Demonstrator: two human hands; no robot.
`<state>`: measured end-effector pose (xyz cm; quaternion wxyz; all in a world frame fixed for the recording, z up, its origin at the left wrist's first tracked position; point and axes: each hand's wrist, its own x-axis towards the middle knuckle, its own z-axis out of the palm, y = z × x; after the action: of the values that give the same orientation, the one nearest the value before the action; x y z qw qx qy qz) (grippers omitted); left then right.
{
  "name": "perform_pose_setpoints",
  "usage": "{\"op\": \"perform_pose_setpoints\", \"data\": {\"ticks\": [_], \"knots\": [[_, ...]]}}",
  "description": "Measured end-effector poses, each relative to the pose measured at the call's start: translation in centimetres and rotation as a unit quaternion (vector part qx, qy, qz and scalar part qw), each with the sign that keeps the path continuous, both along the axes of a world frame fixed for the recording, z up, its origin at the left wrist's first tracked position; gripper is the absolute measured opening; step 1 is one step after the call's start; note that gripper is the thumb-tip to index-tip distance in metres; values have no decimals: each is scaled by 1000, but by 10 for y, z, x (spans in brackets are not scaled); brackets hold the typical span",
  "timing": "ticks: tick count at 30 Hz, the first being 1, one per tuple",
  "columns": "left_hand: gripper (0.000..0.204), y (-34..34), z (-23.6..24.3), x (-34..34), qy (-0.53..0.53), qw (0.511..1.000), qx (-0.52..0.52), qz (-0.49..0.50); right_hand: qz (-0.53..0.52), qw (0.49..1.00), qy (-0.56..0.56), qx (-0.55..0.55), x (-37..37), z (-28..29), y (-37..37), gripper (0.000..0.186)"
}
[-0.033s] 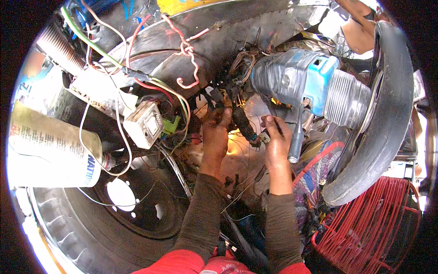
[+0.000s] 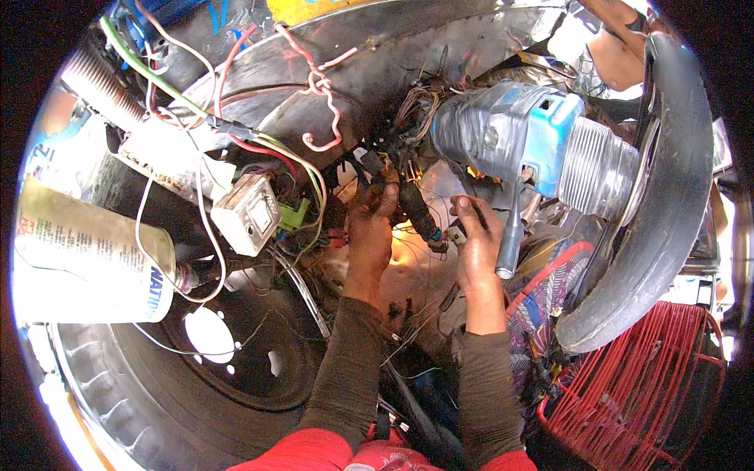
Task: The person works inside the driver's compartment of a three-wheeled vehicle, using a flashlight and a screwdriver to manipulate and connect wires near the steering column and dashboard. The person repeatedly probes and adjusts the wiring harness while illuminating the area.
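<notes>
My left hand (image 2: 369, 239) reaches up into a tangle of dark wires, its fingers closed around a black connector (image 2: 369, 162) below the dash panel. Beside it, my right hand (image 2: 481, 243) pinches a small pale plug (image 2: 456, 234) between thumb and fingers. A black-taped wiring bundle (image 2: 414, 202) hangs between the two hands, with thin loose wires at its lower end. To the right of the bundle runs a steering column (image 2: 487, 129) wrapped in grey tape with a blue collar. A grey lever (image 2: 510, 243) juts down from it, close to my right hand.
The black steering wheel (image 2: 683, 180) stands at the right, above a red-corded chair (image 2: 636, 385). At the left are a white canister (image 2: 94, 255), a white box-shaped switch (image 2: 250, 216) and loose wires (image 2: 318, 86). A tyre (image 2: 157, 385) lies at the lower left.
My right hand has shifted very slightly to the right, and the pale plug has turned a little in its fingers. My left hand stays almost still on the connector.
</notes>
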<state>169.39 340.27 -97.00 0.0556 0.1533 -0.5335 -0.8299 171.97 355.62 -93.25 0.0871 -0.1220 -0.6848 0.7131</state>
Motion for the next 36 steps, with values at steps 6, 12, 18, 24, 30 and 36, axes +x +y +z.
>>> {"op": "perform_pose_setpoints", "data": {"ticks": [6, 12, 18, 24, 30, 36], "knots": [[31, -6, 0, -2, -29, 998, 45, -35, 84, 991, 82, 60, -3, 2, -5, 33], [31, -4, 10, -2, -9, 997, 67, -32, 61, 994, 12, 88, -4, 9, -14, 30], [45, -6, 8, 1, 5, 997, -69, -41, 84, 989, 86, 89, -16, -5, -13, 35], [36, 3, 13, 1, 15, 1000, 19, 17, 65, 964, 127, 223, -4, -12, -7, 38], [39, -1, 22, 13, 16, 994, -103, 20, 70, 977, 131, 152, -7, -2, -9, 38], [39, 0, 3, 2, 56, 998, 17, 1, 93, 993, 73, 29, 15, 13, -20, 44]]}}
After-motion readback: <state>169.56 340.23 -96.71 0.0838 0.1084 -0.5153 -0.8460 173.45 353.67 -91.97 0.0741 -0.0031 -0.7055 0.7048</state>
